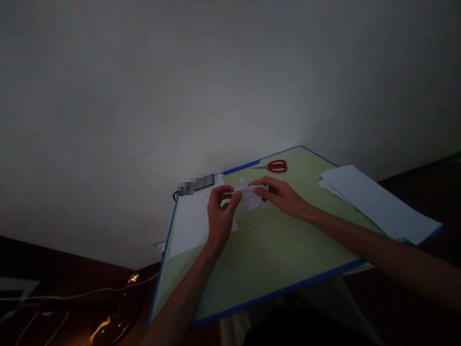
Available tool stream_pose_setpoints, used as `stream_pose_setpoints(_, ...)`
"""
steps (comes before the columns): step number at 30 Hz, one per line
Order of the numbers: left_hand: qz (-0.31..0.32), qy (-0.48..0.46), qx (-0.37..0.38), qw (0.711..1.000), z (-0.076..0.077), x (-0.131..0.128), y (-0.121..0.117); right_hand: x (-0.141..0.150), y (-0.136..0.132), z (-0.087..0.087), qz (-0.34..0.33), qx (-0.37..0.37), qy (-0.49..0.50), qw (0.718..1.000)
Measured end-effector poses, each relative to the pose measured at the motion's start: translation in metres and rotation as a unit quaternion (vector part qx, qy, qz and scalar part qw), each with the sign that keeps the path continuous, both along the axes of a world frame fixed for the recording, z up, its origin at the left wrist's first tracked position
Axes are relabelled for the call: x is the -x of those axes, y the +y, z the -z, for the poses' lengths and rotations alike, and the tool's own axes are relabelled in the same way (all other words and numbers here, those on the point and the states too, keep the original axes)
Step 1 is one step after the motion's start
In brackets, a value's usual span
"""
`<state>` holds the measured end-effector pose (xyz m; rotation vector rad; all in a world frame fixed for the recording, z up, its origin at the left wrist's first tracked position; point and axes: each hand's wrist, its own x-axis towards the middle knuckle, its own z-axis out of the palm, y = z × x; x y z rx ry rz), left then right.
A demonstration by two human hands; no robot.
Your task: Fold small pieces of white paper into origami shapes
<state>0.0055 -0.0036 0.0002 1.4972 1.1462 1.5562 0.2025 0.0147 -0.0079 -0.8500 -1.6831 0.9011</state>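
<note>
A small piece of folded white paper is held between my two hands above the middle of the table. My left hand has its thumb and fingers closed at the paper's left end. From the other side, my right hand pinches the paper's right end, thumb in front and fingers over the top. A pointed flap sticks up from the paper's upper edge. The exact folds are too blurred to make out.
Red-handled scissors lie near the back edge of the pale green table with blue edging. White sheets rest at left, beside a phone. More paper lies at right. A wall stands behind; a cable runs at lower left.
</note>
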Motion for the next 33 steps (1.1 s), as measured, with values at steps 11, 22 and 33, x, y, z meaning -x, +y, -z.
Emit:
stream_pose_setpoints(11,0.095,-0.049,0.093,0.990,0.006,-0.005,0.000,-0.001,0.001,0.006,0.100,-0.172,-0.085,0.976)
stream_pose_setpoints(22,0.078,-0.203,0.168,0.961,0.010,-0.005,0.007,-0.010,-0.008,0.002,0.065,-0.315,-0.262,0.910)
stream_pose_setpoints(33,0.175,-0.288,0.240,0.910,0.005,-0.007,0.005,-0.010,-0.004,0.004,0.032,-0.375,-0.314,0.871)
